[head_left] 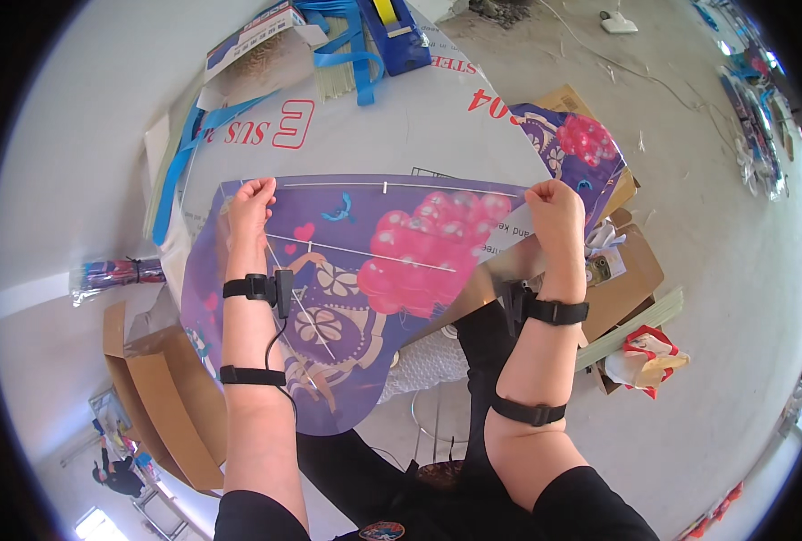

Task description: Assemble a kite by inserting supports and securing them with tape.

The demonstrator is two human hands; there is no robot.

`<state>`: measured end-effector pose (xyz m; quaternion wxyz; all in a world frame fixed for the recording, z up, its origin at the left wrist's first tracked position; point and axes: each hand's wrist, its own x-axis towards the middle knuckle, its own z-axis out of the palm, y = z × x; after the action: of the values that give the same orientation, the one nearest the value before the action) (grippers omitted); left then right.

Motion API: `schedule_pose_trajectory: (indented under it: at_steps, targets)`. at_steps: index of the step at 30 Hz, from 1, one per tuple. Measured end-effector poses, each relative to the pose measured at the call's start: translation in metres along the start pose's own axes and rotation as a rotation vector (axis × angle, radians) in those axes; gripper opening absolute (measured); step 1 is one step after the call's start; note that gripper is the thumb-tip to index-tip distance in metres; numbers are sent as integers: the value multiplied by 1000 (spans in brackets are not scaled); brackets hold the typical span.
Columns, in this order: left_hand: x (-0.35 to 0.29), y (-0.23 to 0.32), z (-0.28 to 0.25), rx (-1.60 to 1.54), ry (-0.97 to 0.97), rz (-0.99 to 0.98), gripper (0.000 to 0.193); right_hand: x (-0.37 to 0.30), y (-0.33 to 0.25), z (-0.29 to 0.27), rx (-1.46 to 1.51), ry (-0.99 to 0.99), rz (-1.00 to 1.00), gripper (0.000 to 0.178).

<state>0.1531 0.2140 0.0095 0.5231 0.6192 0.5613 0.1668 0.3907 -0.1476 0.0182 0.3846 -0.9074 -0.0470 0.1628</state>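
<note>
A purple kite sail (351, 347), printed with pink balloons and a dress, lies across the near table edge and hangs toward my lap. One thin white rod (437, 190) with a small white clip runs along its far edge. A second white rod (383, 256) crosses the middle, and another rod (313, 323) slants below it. At the sail's far left corner, my left hand (250, 215) is closed in a pinch on the edge. My right hand (559, 216) pinches the right end of the same edge; its fingertips partly hide the rod's end.
Plastic film with red print (383, 135) covers the table. Toward the back sit blue ribbon (356, 59), pale sticks and a blue tape dispenser (396, 41). Another purple kite sail (590, 144) lies at right. Cardboard boxes (171, 397) flank me; a person (120, 473) is far left.
</note>
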Motion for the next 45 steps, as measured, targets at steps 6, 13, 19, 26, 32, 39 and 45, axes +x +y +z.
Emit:
schedule_pose_trajectory:
  at_steps: [6, 13, 19, 26, 32, 39, 45]
  targets:
    - [-3, 1, 3, 58, -1, 79, 19, -2, -2, 0, -3, -9, -42, 12]
    - [-2, 1, 3, 62, -2, 74, 17, 2, 3, 3, 13, 0, -74, 11]
    - [2, -1, -2, 48, 6, 60, 15, 0, -2, 3, 64, -11, -55, 10]
    - [7, -6, 2, 60, -9, 76, 17, 0, 1, 3, 14, 11, -81, 8]
    - [2, -5, 6, 106, 14, 124, 17, -2, -4, 3, -32, 43, -93, 8]
    - [3, -4, 9, 97, 19, 146, 17, -4, -7, 2, -43, 37, -97, 11]
    - [4, -7, 9, 98, 25, 166, 17, -6, -9, 1, -61, 27, -81, 15]
